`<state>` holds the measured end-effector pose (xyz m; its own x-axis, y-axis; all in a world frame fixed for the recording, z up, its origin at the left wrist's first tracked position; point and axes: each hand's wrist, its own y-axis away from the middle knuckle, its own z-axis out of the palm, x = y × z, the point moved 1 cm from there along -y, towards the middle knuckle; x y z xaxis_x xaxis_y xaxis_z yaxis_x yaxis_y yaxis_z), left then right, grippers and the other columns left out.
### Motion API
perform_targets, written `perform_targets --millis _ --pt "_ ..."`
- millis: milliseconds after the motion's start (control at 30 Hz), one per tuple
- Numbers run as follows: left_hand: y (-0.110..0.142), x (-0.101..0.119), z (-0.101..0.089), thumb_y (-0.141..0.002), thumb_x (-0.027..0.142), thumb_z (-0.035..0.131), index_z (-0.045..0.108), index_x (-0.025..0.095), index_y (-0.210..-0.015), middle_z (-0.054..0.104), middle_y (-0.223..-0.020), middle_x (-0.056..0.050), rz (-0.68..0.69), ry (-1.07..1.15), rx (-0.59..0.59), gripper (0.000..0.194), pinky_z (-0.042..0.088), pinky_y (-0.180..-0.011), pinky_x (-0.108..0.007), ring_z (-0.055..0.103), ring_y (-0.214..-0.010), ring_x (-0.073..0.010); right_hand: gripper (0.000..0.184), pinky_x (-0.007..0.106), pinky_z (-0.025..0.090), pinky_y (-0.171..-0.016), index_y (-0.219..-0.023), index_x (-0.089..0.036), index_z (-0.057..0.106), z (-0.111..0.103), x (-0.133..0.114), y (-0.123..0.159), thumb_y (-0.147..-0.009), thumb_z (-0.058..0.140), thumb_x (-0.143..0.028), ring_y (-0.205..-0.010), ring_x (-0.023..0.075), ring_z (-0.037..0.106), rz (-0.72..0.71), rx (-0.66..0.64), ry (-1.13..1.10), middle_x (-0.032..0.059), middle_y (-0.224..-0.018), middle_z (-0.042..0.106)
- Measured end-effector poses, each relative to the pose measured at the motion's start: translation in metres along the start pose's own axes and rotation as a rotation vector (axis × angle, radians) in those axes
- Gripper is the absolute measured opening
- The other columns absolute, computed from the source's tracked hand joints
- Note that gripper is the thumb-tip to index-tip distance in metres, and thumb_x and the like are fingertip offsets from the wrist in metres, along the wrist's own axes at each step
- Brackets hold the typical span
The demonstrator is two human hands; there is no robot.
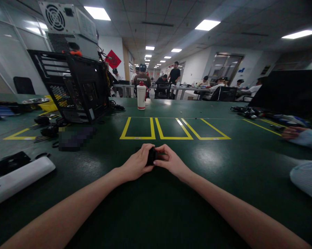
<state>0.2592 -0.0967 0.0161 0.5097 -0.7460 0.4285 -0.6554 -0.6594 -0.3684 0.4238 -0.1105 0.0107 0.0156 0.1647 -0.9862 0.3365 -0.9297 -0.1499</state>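
Observation:
Both my hands meet over the dark green table (156,207), a little below the yellow tape outlines. My left hand (139,160) curls around a small black object (151,156), its fingers over the top and thumb beneath. From the other side, my right hand (170,159) closes fingers and thumb on the same object's right edge. Much of the object is covered by my fingers, so its kind cannot be made out.
A black computer case (80,86) with a power supply (67,20) on top stands at left, near loose black parts (51,129). A white bottle (141,97) stands beyond the tape. A white bar-shaped thing (23,178) lies left. A co-worker's hand (292,132) rests at right.

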Motion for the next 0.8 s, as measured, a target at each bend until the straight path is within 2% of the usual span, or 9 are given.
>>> perform_targets --millis 200,367,567,700,800 --pt "-0.0005 -0.0003 0.0007 -0.072 0.021 0.054 0.022 0.023 -0.120 0.036 -0.117 -0.007 0.019 0.010 0.025 0.058 0.041 -0.087 -0.042 0.045 -0.104 -0.0224 0.022 0.035 0.044 -0.082 -0.091 -0.021 0.051 0.0007 0.0017 -0.0013 -0.071 0.058 -0.027 -0.090 0.0151 0.054 -0.020 0.057 0.026 0.0009 -0.094 0.053" --pt "-0.0007 0.0008 0.0000 -0.072 0.022 0.054 0.022 0.024 -0.119 0.036 -0.116 -0.007 0.022 0.019 0.018 0.056 0.042 -0.085 -0.042 0.046 -0.103 -0.0223 0.033 0.037 0.043 -0.084 -0.100 -0.021 0.049 -0.0019 0.0037 -0.0024 -0.070 0.058 -0.028 -0.093 0.0166 0.054 0.034 0.057 0.029 0.0036 -0.099 0.054" --pt "0.0000 -0.0013 0.0011 -0.070 0.021 0.056 0.022 0.022 -0.120 0.035 -0.118 -0.008 -0.002 0.002 0.002 0.060 0.042 -0.086 -0.040 0.046 -0.102 -0.0224 0.038 0.035 0.041 -0.088 -0.093 -0.022 0.047 0.0003 0.0056 -0.0017 -0.061 0.067 -0.017 -0.098 0.0160 0.053 -0.017 -0.011 -0.050 0.0006 -0.100 0.053" --pt "-0.0009 -0.0012 0.0019 -0.071 0.021 0.054 0.022 0.023 -0.119 0.035 -0.118 -0.008 0.008 0.008 0.014 0.058 0.041 -0.087 -0.042 0.045 -0.104 -0.0228 0.026 0.035 0.042 -0.085 -0.091 -0.021 0.049 0.0012 0.0069 -0.0024 -0.068 0.061 -0.025 -0.093 0.0157 0.053 -0.025 0.025 -0.012 0.0009 -0.094 0.054" --pt "-0.0013 -0.0007 0.0014 -0.072 0.023 0.054 0.022 0.024 -0.119 0.036 -0.118 -0.008 0.010 0.018 0.013 0.057 0.042 -0.085 -0.043 0.046 -0.103 -0.0229 0.028 0.036 0.043 -0.083 -0.094 -0.021 0.049 -0.0003 0.0063 -0.0029 -0.069 0.060 -0.028 -0.093 0.0163 0.053 -0.004 0.049 0.022 0.0021 -0.095 0.054"
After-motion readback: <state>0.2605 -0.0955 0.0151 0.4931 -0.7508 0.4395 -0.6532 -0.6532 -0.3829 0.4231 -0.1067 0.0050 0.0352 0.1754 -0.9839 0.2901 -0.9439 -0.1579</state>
